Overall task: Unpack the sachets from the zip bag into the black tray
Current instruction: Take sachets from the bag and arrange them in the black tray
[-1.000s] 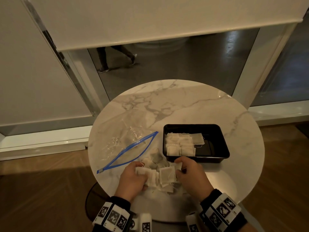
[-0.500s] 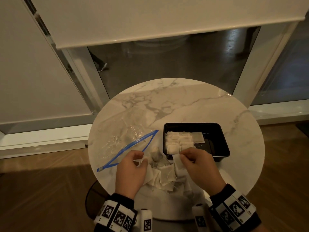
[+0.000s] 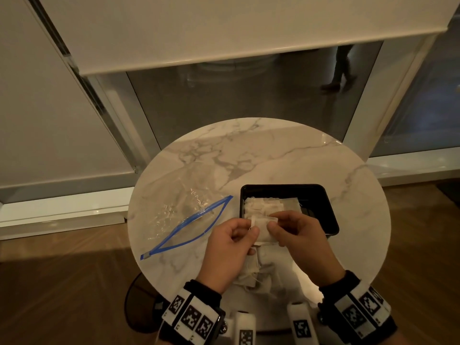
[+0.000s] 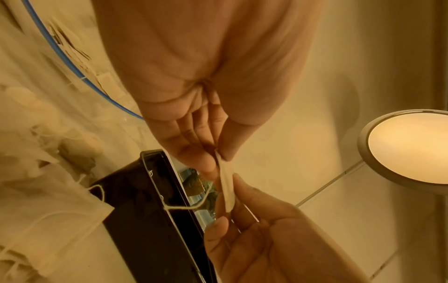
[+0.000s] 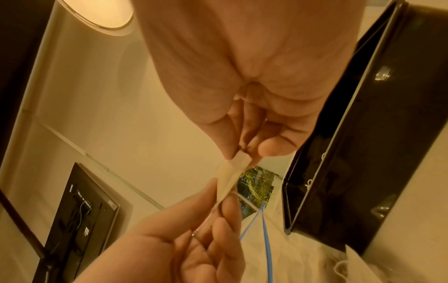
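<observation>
A: Head view?
B: Both hands, left hand [image 3: 227, 241] and right hand [image 3: 297, 234], pinch one sachet [image 3: 261, 229] just before the black tray [image 3: 331, 215], probably straightening it; the zip bag [image 3: 184, 217] lies flat.
A: Wrist views?
B: Thumb and fingertips [image 4: 206, 162] pressed on the sachet's edge; opposite fingertips [image 5: 274, 147] likewise.

I see both hands raised side by side over the near part of the table, knuckles up in the head view. Left hand [image 3: 230, 242]: fingers curled inward, thumb tip pressed against the index fingertip, pinching the left edge of a sachet [image 3: 261, 229]. Right hand [image 3: 297, 235]: fingers curled likewise, thumb and index pinching the sachet's right edge. The fingertips of the two hands nearly meet. In the wrist views I see the sachet edge-on, stretched between the two pinches. Both forearms enter from the near edge, angled slightly toward each other. Each wrist carries a black band with square markers.
</observation>
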Motion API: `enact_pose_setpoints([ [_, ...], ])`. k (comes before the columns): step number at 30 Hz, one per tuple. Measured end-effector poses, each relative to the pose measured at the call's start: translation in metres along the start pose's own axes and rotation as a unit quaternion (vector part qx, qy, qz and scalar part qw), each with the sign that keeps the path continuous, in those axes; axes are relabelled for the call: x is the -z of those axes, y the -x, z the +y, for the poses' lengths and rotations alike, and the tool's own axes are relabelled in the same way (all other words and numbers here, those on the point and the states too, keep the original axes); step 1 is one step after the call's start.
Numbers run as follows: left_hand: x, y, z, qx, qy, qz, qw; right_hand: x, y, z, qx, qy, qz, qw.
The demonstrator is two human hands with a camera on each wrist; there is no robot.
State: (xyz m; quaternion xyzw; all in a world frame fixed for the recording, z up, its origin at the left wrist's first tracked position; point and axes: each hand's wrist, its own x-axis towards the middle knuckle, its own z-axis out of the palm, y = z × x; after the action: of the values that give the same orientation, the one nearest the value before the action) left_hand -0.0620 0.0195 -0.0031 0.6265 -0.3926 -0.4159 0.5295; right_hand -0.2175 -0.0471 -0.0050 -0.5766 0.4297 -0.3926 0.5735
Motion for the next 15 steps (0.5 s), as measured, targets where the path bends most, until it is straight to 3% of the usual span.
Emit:
enact_pose_setpoints([
  [10,-0.011,0.004,0.009,-0.009,0.022,-0.051,0.998,0.007,-0.002,-0.003,-0.005,-0.015,0.004,1.0],
  [15,-0.012,0.003,0.009,-0.021,0.011,-0.043,0.999,0.011,0.0,-0.01,-0.01,-0.014,-0.057,0.998],
])
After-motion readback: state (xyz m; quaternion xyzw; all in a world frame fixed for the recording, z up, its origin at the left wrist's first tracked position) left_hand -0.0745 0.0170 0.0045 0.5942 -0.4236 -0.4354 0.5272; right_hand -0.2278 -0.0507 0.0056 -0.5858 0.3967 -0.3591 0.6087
